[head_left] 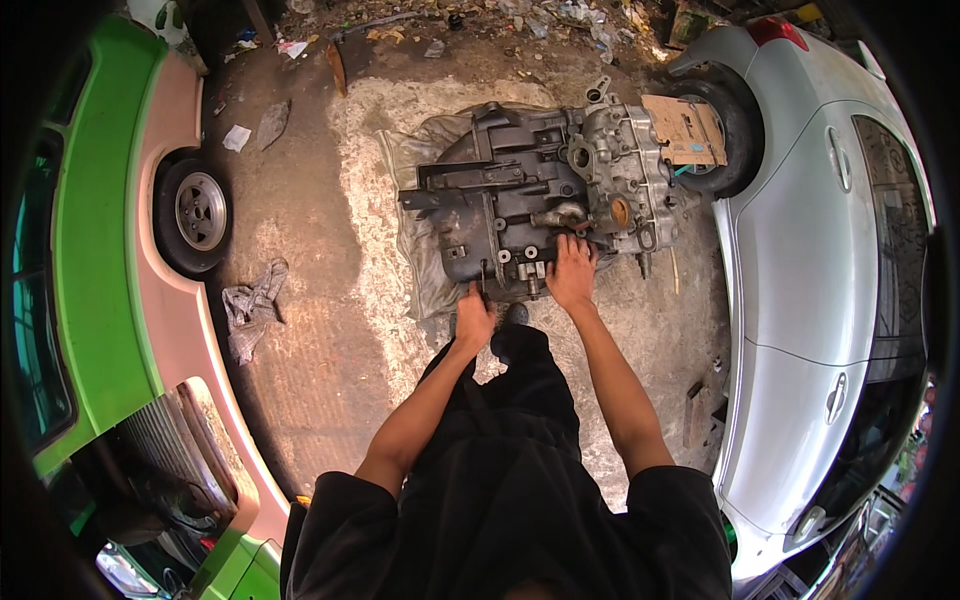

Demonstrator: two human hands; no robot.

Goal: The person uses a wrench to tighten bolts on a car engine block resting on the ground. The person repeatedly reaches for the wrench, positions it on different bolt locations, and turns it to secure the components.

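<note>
A large dark metal engine assembly (480, 220) with a paler cast housing (615, 160) lies on a crumpled grey sheet (415, 260) on the ground. My left hand (475, 318) is closed at the assembly's near left edge, around something thin and dark that is too small to name. My right hand (572, 270) rests on the dark casting right of centre, fingers spread and slightly bent over it, beside small cylindrical fittings (530, 255). My feet and dark trousers are just below the assembly.
A green and pink vehicle (110, 260) with a wheel (200, 218) stands left; a silver car (800, 300) stands right, cardboard (680, 130) against its wheel. A rag (250, 310) lies left on the concrete. Litter (520, 25) lines the far edge; metal pieces (700, 420) lie lower right.
</note>
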